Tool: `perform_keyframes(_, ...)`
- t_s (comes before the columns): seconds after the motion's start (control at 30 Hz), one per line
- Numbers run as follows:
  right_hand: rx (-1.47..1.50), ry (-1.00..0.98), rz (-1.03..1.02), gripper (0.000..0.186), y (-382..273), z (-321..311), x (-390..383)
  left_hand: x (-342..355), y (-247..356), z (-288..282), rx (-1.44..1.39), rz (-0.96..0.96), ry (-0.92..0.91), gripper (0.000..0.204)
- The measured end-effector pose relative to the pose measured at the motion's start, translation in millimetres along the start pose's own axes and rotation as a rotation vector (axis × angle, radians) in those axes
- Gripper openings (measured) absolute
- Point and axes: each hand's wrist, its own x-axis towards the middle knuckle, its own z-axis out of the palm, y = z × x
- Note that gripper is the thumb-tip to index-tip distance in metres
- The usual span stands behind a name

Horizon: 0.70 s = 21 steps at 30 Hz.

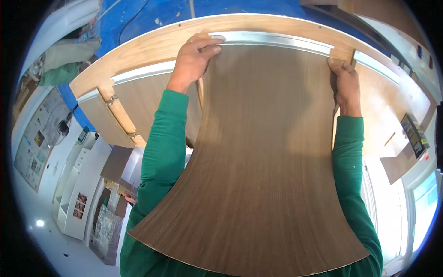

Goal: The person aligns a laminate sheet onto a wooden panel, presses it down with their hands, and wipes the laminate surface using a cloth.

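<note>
A large brown wood-grain cabinet door (263, 138) fills the middle, its near end widening toward me. Along its far edge runs a silver metal edge strip (277, 40). My left hand (196, 57) is closed at the far left corner, fingers over the strip's left end and the door's edge. On the right side, just below the strip's other end, my right hand (345, 83) grips the door's edge with its thumb on the face. Parts of the fingers of both hands are hidden behind the door.
Behind the door stretches a pale wooden cabinet frame (152, 44). Two more doors, a wide one (152, 94) and a narrow one (104, 120) with metal hinges, are at the left. A dark box (415, 134) lies at the right. Blue sheeting (170, 14) lies beyond the frame.
</note>
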Motion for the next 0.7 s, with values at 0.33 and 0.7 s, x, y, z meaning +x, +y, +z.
perform_keyframes(0.33, 0.051, -0.012, -0.005, 0.02, -2.4, 3.0, -2.6, 6.7, -7.6, -14.7, -0.298, -0.223, -0.031, 0.025)
perform_keyframes(0.7, -0.052, 0.036, -0.059, 0.025, -14.6, 15.5, -14.7, 8.6, -7.3, -15.4, -0.203, -0.193, -0.048, 0.019)
